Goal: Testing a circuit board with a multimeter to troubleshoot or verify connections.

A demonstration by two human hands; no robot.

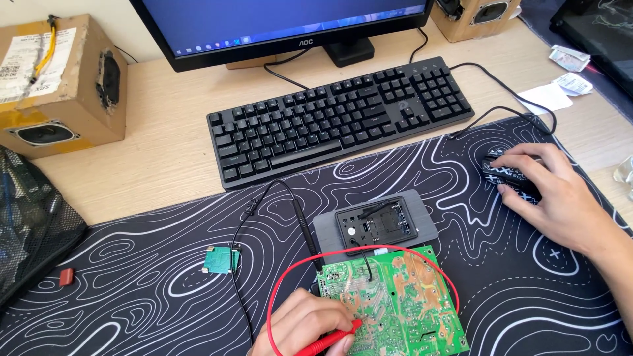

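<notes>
Nearest, left hand (300,324) pinching a red plastic test probe (331,341), tip touching a green rectangular circuit board (402,303) flat on the black line-patterned mat (151,277). Just beyond, a grey boxy multimeter (376,223). Further right, right hand (550,191) cupped over a black patterned mouse (504,173). Farthest on the bench, a black keyboard (339,115).

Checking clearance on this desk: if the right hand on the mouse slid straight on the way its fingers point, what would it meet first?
Probably the black mouse cable, then the black keyboard's right end; the right hand points up-left, though depth is unclear.
</notes>
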